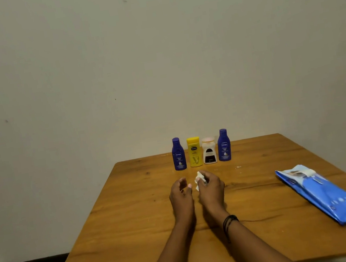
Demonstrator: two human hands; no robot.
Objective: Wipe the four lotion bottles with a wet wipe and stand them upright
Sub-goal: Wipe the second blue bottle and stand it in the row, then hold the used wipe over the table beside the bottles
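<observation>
Four lotion bottles stand upright in a row at the far side of the wooden table [136, 217]: a blue bottle [178, 154], a yellow bottle [194, 152], a white bottle with a dark label [208, 150] and a second blue bottle [223, 145]. My right hand [210, 189] grips a crumpled white wet wipe [199, 178] just in front of the yellow bottle. My left hand [181, 194] hovers beside it with loosely curled fingers, holding nothing. Neither hand touches a bottle.
A blue pack of wet wipes [322, 192] lies flat near the table's right edge. A small white scrap [238, 167] sits on the table right of my hands. The pale wall stands right behind the bottles.
</observation>
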